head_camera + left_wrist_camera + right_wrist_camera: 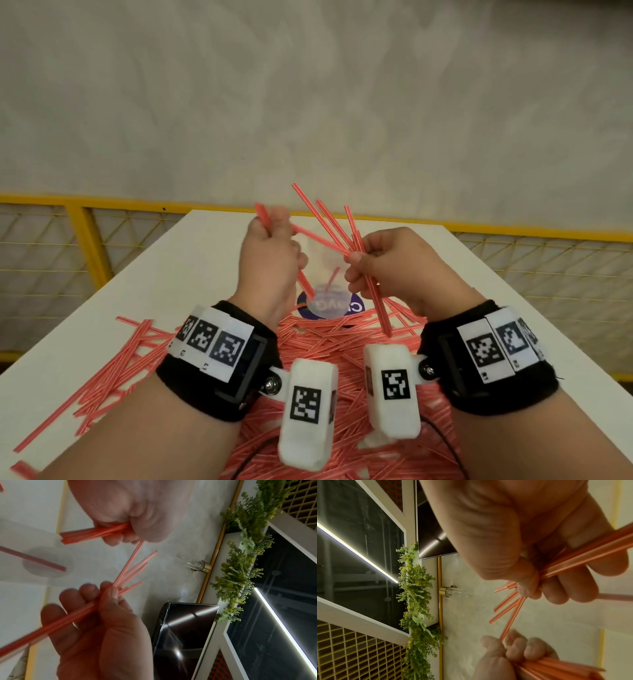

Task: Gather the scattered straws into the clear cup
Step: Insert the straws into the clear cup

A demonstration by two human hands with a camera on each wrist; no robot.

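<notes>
Straws, thin, straight and matte red with a pale stripe down their length, lie heaped and crisscrossed on your smooth white table, the pile starting right at the near side of the cup and running back under your wrists; a looser spill fans out to the left of the cup. The cup is clear, soft-walled plastic, standing upright on a round sticker with a dark ring and blurred letters that cannot be read. One straw leans inside the cup.

Your left hand, just left of the cup and raised above it, is closed round a tight bundle of straws, fingers curled over them, the cut ends sticking out level on both sides. Your right hand, just right of the cup, pinches a looser bunch between thumb and fingers; its upper ends splay apart over the cup, and one of them reaches across to touch your left fingers. The lower ends hang toward the pile.

Each wrist carries a black fabric band with white plastic blocks bearing square black-and-white code markers. Beyond the cup, a yellow railing with mesh runs behind the table.
</notes>
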